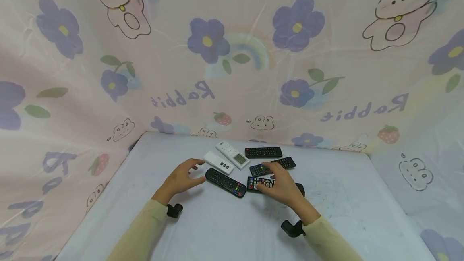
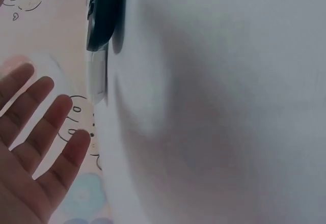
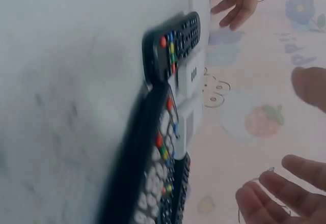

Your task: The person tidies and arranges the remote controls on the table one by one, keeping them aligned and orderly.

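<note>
My left hand (image 1: 179, 179) is beside the left end of a black remote control (image 1: 225, 183), thumb and fingers apart, holding nothing. Just past its fingertips lies a small white remote control (image 1: 218, 162). In the left wrist view its fingers (image 2: 56, 117) are spread. Above a black remote control with pale buttons (image 1: 252, 183) hovers my right hand (image 1: 285, 188), covering part of it in the head view. The right wrist view shows its fingers (image 3: 270, 183) apart from that remote. Behind it, a slim black remote control (image 1: 288, 162) lies slanted, partly hidden by the fingers.
A white remote control with a screen (image 1: 239, 159) and another black remote control (image 1: 263, 152) lie at the back of the group. All rest on a white-covered table (image 1: 224, 228). Patterned curtain (image 1: 246, 83) hangs behind and along the sides.
</note>
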### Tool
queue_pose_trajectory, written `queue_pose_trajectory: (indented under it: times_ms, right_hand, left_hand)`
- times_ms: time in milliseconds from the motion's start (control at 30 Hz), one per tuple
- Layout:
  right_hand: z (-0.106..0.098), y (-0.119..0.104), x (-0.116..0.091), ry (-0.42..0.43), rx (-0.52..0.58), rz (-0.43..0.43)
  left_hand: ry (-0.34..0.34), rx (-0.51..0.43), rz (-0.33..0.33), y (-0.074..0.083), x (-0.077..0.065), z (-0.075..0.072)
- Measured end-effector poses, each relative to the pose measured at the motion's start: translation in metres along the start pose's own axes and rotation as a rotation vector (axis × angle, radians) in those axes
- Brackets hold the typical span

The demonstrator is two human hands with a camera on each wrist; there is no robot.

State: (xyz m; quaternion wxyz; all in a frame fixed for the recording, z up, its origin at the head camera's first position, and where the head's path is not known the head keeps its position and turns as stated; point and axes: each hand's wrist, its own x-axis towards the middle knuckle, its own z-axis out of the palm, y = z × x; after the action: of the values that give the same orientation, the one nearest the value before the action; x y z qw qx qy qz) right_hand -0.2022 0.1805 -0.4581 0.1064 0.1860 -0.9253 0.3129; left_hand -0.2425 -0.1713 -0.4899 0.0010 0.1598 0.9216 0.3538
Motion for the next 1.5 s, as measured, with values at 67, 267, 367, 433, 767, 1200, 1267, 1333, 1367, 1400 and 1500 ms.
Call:
queue_pose_trajectory:
  times_ms: [67,267,367,433,767,1200,1267,1333,1367,1400,1500]
  right_hand:
    - [0.006,-0.001,0.001,-0.002,0.016,0.009]
    - [0.024,-0.008,0.002,-0.022,0.072,0.078]
    - [0.033,-0.012,0.002,-0.052,0.109,0.138]
    - [0.039,-0.015,0.002,-0.069,0.13,0.173]
    - [0.066,-0.021,0.003,-0.115,0.109,0.157]
    - [0.082,-0.025,0.0,-0.069,-0.012,0.193]
    - [0.083,-0.026,0.0,-0.074,-0.019,0.204]
    - [0.084,-0.026,0.0,-0.077,-0.027,0.213]
    - [0.085,-0.025,0.001,-0.079,-0.035,0.22]
    - [0.086,-0.025,0.001,-0.078,-0.044,0.223]
    - [0.087,-0.025,0.002,-0.071,-0.056,0.227]
  left_hand:
    - [-0.005,-0.034,0.021,-0.001,0.002,0.0]
    - [-0.012,-0.059,0.042,-0.01,0.007,0.003]
    - [-0.017,-0.06,0.039,-0.013,0.009,0.004]
    - [-0.02,-0.069,0.034,-0.014,0.01,0.004]
    - [-0.041,-0.092,-0.025,-0.014,0.014,0.006]
    - [-0.099,-0.08,-0.162,-0.01,0.022,0.014]
    - [-0.104,-0.076,-0.167,-0.01,0.024,0.016]
    - [-0.106,-0.076,-0.168,-0.01,0.025,0.016]
    - [-0.108,-0.075,-0.166,-0.01,0.026,0.017]
    - [-0.11,-0.074,-0.167,-0.009,0.026,0.017]
    - [-0.117,-0.068,-0.17,-0.008,0.027,0.018]
